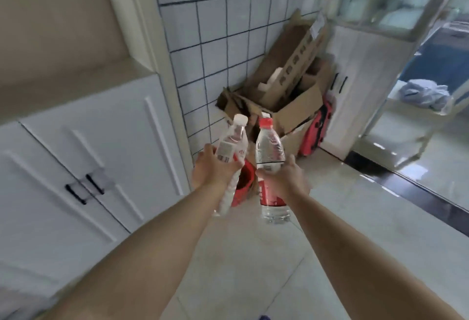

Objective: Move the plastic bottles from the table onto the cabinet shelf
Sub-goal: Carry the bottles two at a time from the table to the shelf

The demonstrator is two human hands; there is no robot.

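My left hand (213,167) is wrapped around the middle of a white-capped bottle (232,147), fingers curled over its label, and my right hand (281,176) grips a red-capped bottle (269,152) at about the same height, just above its red label band. I count two plastic bottles, one to each hand, both off any surface and carried out in front of me with the caps tipped away and slightly upward. I judge the mid-body grip is what keeps each from swinging or slipping while I walk them over, and taking one per hand saves a trip. The two bottles sit close together, nearly side by side, with a narrow gap between them. To the left of my left hand stands the white cabinet (83,157), its two doors closed with two dark handles (85,187) meeting at the seam; above them is an open beige recess (66,40) that I take to be the shelf I am heading for. Beyond both hands, against the tiled wall (223,40), a heap of cardboard boxes (286,91) lies on the floor, with something red (245,182) just behind the bottles. No table shows in this view.
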